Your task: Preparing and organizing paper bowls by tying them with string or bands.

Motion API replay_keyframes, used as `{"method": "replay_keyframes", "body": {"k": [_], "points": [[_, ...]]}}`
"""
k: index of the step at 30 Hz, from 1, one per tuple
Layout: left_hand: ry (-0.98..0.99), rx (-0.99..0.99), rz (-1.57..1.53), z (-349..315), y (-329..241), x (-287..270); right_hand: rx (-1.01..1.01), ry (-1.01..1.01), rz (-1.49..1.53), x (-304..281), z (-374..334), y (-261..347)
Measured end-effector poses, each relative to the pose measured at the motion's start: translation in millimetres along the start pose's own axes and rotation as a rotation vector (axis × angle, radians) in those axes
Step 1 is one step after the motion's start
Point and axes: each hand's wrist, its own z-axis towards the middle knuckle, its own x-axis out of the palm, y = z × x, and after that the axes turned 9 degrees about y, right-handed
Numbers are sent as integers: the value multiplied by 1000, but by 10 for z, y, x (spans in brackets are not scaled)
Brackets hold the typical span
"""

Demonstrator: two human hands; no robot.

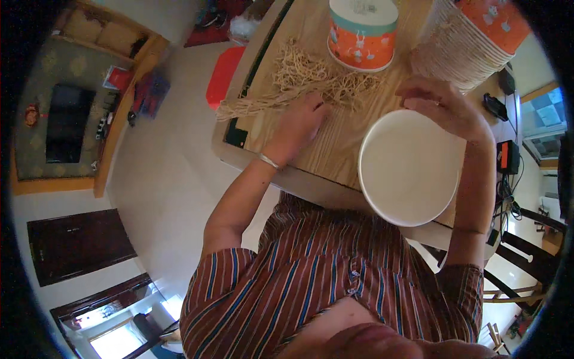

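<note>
A round white paper bucket (409,169) stands at the table's near edge, its mouth facing up toward me. My right hand (445,107) is over its far right rim, fingers loosely bent and thumb a little apart; nothing shows in its grip. To the left, my left hand (302,122) rests on the wooden tabletop, fingertips closed at the edge of a bundle of tan paper twine (269,103). The strands are straight and gathered at the left end and tangled in a loose heap farther back. My left hand's fingertips are partly hidden by its knuckles.
Behind the twine stands an orange paper bucket (361,45) with a teal band and white lid. A tall nested stack of similar buckets (463,51) leans at the far right. A black-and-orange box (508,157) with cables lies at the right; a red stool (225,76) is beyond the table's left edge.
</note>
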Motion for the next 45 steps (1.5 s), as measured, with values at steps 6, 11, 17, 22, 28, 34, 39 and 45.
{"method": "replay_keyframes", "body": {"k": [6, 11, 17, 22, 28, 34, 39, 45], "points": [[-92, 106, 68, 31, 16, -21, -119, -2, 279, -10, 122, -148], [-34, 53, 93, 7, 63, 53, -124, -79, 421, 40, 260, -354], [-29, 80, -72, 23, 67, 0, -94, -113, 592, 66, 324, -376], [-154, -119, -253, -105, -63, -10, -153, -106, 618, 91, 366, -313], [-248, -418, -718, 289, -85, -282, -164, -189, 544, 112, 386, -242], [-202, -476, -1024, 578, -82, -517, -186, -164, 432, 98, 409, -332], [-206, -453, -1081, 707, -224, -690, -257, -184, 445, 103, 320, -180], [-280, -318, -1038, 952, -688, -764, -206, -257, 326, 160, 258, -17]]}}
